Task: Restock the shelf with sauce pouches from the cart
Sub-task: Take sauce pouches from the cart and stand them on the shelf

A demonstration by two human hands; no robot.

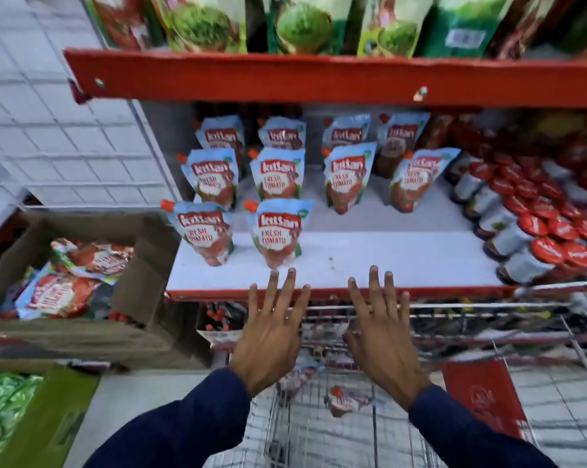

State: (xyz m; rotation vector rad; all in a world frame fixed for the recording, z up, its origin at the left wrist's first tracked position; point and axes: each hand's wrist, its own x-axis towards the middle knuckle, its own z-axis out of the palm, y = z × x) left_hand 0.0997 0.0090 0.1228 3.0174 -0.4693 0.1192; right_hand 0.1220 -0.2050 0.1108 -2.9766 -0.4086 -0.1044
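Several blue-and-red tomato sauce pouches stand in rows on the white shelf [403,261]; the nearest pouch [278,231] is upright at the front, just beyond my left fingertips. My left hand [272,336] and my right hand [383,336] hover over the shelf's red front edge, both empty with fingers spread. Below them is the wire cart [336,434], with a loose pouch [346,401] lying in it and another partly hidden under my left wrist.
A cardboard box [140,298] with more sauce pouches sits to the left. Jars with red lids [535,231] crowd the shelf's right side. An upper red shelf [319,79] carries green pouches. A green box [49,417] is at bottom left.
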